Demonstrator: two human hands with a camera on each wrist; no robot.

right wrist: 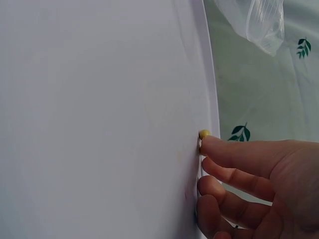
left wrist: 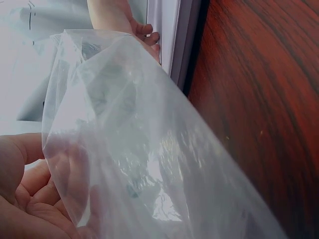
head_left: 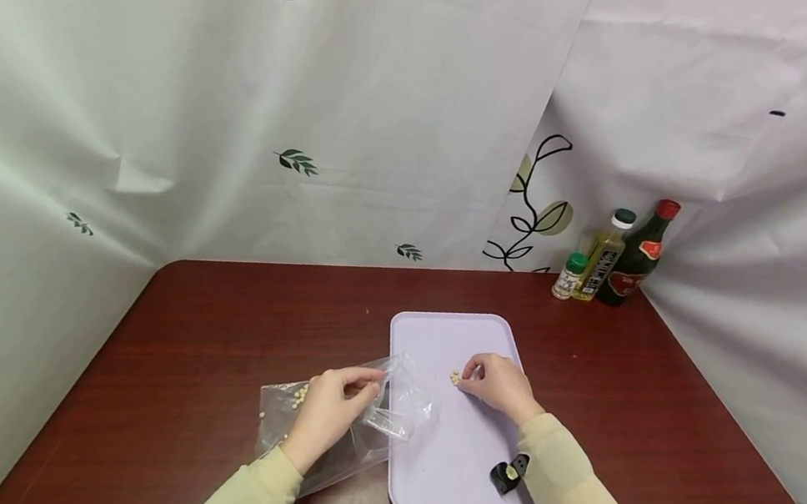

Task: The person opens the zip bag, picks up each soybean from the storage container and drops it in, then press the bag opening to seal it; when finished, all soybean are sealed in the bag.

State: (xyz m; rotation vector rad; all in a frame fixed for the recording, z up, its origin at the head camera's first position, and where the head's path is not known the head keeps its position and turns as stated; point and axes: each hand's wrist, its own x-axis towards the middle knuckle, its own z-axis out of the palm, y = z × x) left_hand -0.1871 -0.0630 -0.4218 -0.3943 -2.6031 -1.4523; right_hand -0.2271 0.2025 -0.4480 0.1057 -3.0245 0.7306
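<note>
A clear plastic bag (head_left: 337, 452) lies partly on the table, its mouth end over the left edge of the lilac tray (head_left: 447, 482). My left hand (head_left: 335, 403) holds the bag near its mouth; the film stands up in front of my fingers in the left wrist view (left wrist: 144, 149). Several pale yellow soybeans (head_left: 300, 395) show at the bag's far left part. A small cluster of soybeans (head_left: 454, 378) sits on the tray. Beside it is my right hand (head_left: 502, 387), its thumb tip touching a soybean (right wrist: 205, 133) and its fingers loosely bent against the tray.
Along the back right stand a green-capped shaker (head_left: 570, 276), an oil bottle (head_left: 604, 255) and a dark red-capped bottle (head_left: 638, 254). The brown table (head_left: 127, 404) extends around the tray, with a printed white curtain (head_left: 357, 123) behind. Both wrists wear black camera straps.
</note>
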